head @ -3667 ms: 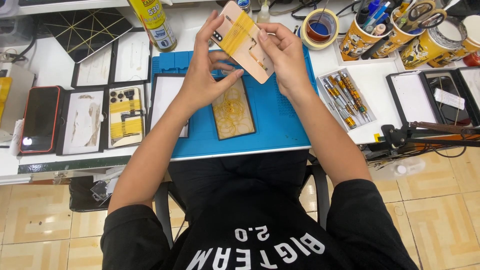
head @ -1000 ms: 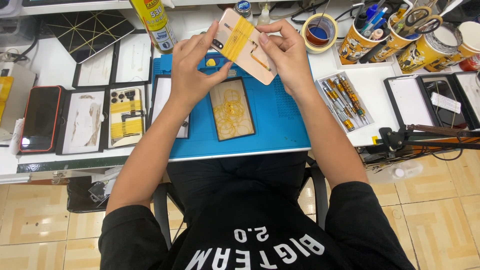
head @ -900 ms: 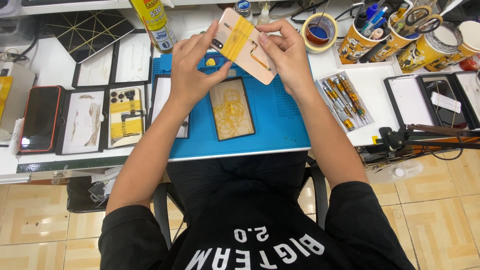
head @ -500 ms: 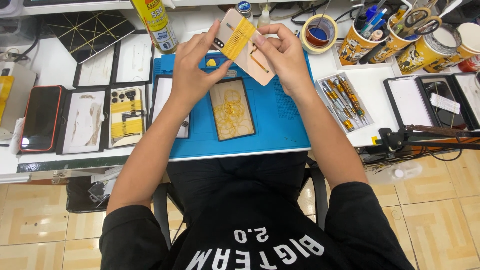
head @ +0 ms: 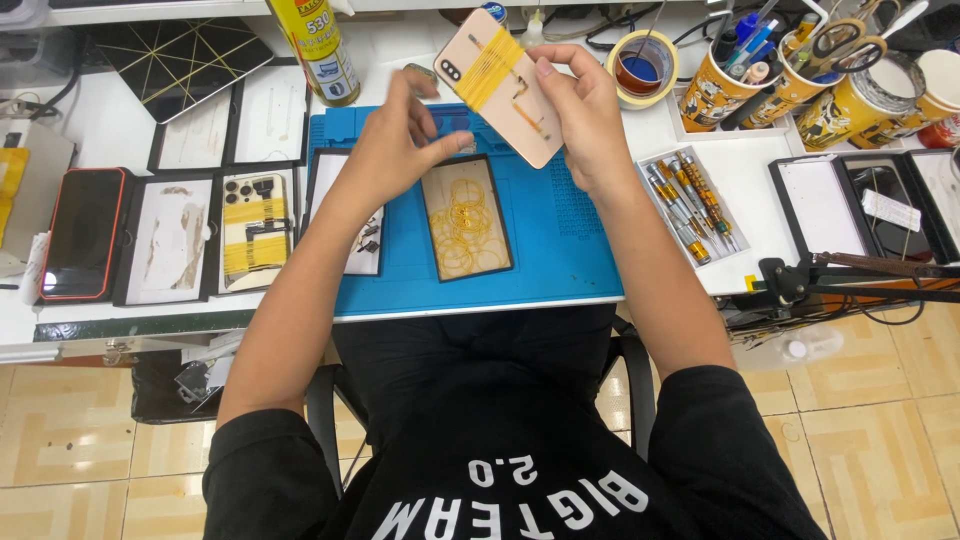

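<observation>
Right hand (head: 590,110) hides phone's (head: 497,85) right edge; left hand (head: 400,150) apart

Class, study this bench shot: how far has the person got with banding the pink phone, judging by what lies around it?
Done: yellow rubber bands already wrap the upper part of the pink phone. In hand: the right hand holds the phone above the blue mat, while the left hand sits just beside it, fingers spread. Left: its lower half is bare, and loose bands remain in the small black tray.
</observation>
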